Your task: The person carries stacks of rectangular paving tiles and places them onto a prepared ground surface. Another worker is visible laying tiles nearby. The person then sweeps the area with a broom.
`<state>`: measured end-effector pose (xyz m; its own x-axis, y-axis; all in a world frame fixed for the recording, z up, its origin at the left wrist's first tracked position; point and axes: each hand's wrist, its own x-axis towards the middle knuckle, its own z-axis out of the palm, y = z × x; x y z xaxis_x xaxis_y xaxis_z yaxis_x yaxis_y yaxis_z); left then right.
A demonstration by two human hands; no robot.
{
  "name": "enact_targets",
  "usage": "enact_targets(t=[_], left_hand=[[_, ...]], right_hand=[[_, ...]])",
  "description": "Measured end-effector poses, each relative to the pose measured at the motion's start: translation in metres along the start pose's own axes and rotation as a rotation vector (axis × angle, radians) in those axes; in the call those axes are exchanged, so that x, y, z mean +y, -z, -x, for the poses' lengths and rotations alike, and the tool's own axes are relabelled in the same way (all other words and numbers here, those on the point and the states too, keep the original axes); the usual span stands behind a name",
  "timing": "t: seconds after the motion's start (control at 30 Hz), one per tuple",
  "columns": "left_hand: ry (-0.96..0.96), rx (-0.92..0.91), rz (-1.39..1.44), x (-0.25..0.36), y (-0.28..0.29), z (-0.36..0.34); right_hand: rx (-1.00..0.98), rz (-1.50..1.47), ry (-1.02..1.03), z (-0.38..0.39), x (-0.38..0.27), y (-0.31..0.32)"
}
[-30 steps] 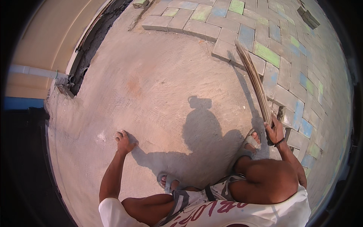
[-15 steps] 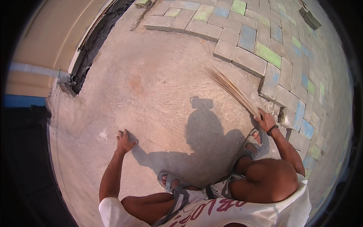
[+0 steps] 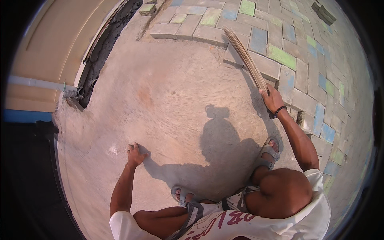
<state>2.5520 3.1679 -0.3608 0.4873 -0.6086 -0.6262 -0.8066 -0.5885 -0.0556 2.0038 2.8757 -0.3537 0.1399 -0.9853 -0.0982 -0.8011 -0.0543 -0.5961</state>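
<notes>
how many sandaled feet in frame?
2. One grey strapped sandal sits on the sandy ground below the right hand, which grips the bundle of thin brown sticks. The other grey sandal is lower, near the bent knee, partly hidden.

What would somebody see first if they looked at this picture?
Probably the long bundle of thin sticks, a broom, gripped by the right hand and reaching over the coloured paving blocks. Next, the left hand pressed flat on the sandy ground, beside the person's dark shadow.
</notes>
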Motion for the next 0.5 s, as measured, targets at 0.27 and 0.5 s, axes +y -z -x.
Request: enact_targets(t=[0.27,0.5], left_hand=[[-0.023,0.027,-0.051,-0.005,-0.005,0.002],[0.024,0.177,-0.051,0.003,-0.011,0.006]], right_hand=[[-0.183,0.256,0.085,0.0,-0.022,0.011],[-0.356,0.075,-0.032,0.092,-0.025,0.027]])
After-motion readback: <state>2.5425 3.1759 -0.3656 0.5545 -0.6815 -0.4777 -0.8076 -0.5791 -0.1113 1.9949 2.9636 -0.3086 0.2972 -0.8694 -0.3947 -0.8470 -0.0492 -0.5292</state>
